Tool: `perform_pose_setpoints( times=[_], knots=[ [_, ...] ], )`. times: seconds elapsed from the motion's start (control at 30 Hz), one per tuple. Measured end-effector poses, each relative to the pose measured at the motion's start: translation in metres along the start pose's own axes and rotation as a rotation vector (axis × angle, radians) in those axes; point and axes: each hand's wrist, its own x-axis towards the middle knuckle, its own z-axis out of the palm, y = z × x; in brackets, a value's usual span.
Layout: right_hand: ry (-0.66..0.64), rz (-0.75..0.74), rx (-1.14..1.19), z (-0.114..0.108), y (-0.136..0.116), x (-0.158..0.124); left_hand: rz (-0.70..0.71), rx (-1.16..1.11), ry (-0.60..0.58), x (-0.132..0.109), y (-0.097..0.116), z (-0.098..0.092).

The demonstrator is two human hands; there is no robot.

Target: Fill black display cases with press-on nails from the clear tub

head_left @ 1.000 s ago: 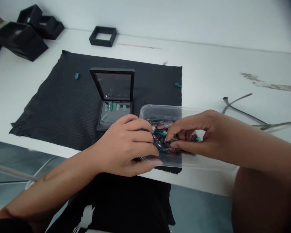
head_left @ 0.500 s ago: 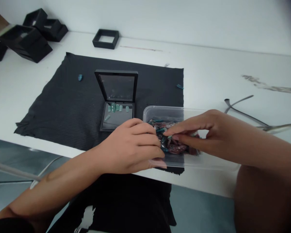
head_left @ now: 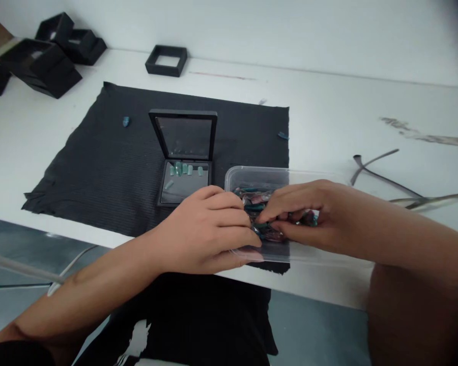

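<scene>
A clear plastic container [head_left: 256,172] holds a heap of glossy teal and pinkish-brown pieces [head_left: 277,236] that look like false nails. My left hand [head_left: 217,229] is closed over the container's left side, its curled fingers inside the rim and its thumb low along the near wall. Down in the heap, my right hand [head_left: 301,216] has its thumb and fingers bent close together; what they pinch is hidden. Left of the container stands a black-framed case [head_left: 160,190], its clear lid [head_left: 183,137] raised. Several pale green false nails [head_left: 178,169] lie on its grey base.
Under the case and container lies a black cloth [head_left: 99,157] with two small teal bits on it. Black frames [head_left: 41,68] are stacked at the far left, and another frame [head_left: 166,61] lies behind the cloth. Eyeglasses [head_left: 393,178] rest to the right.
My right hand has lowered slightly and moved deeper into the heap; a pale green piece visible at its fingertips is now hidden. My left hand has barely moved.
</scene>
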Motion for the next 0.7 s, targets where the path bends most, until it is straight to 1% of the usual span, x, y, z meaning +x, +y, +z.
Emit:
perform_pose_setpoints(
  times=[0.1,0.17,0.4,0.53,0.7],
  knots=[
    [-0.066,0.008,0.003,-0.0014,-0.0007,0.0001,-0.016,0.007,-0.029,0.0006,0.0009,-0.0012],
    [-0.073,0.007,-0.024,-0.0010,-0.0001,0.0007,-0.021,0.017,-0.049,0.0009,0.0013,-0.0016],
    [-0.003,0.069,-0.096,0.0044,-0.0020,0.0040,-0.021,0.020,-0.043,0.0013,0.0004,-0.0007],
    [0.057,0.190,-0.072,0.0047,-0.0023,0.0036,-0.020,-0.007,-0.048,0.0012,0.0000,-0.0010],
    [0.074,0.291,-0.068,0.0044,0.0032,0.0020,-0.017,-0.006,-0.051,0.0011,-0.0004,-0.0006]
  ],
)
